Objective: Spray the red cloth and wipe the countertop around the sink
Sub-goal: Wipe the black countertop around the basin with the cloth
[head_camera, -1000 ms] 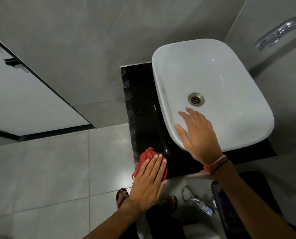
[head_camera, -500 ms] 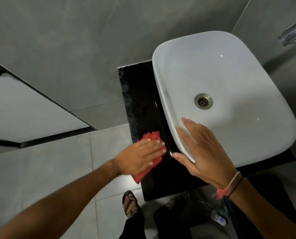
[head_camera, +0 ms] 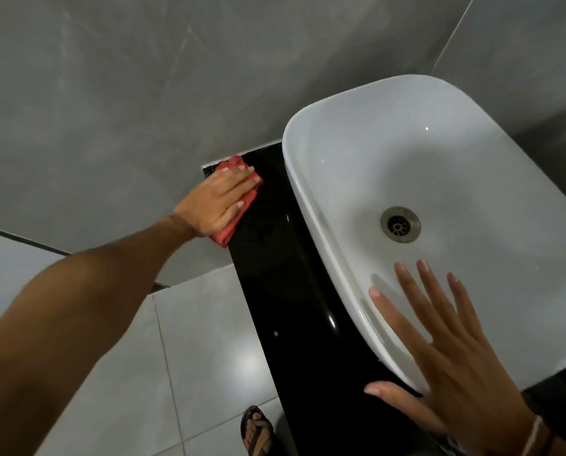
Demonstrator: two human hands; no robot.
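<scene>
A red cloth (head_camera: 232, 230) lies folded on the glossy black countertop (head_camera: 275, 274), at its far left corner against the grey wall. My left hand (head_camera: 219, 200) presses flat on the cloth and covers most of it. The white vessel sink (head_camera: 456, 179) stands on the countertop to the right, its metal drain (head_camera: 400, 224) visible. My right hand (head_camera: 439, 353) rests with fingers spread on the sink's near rim and holds nothing. No spray bottle is in view.
Grey wall tiles (head_camera: 143, 93) rise behind the counter. Pale floor tiles (head_camera: 192, 357) lie to the left below the counter edge. A sandalled foot (head_camera: 257, 429) shows at the bottom, close to the counter's front.
My left hand has slid the red cloth along the countertop from the near front corner to the far corner by the wall. My right hand has stayed on the sink rim.
</scene>
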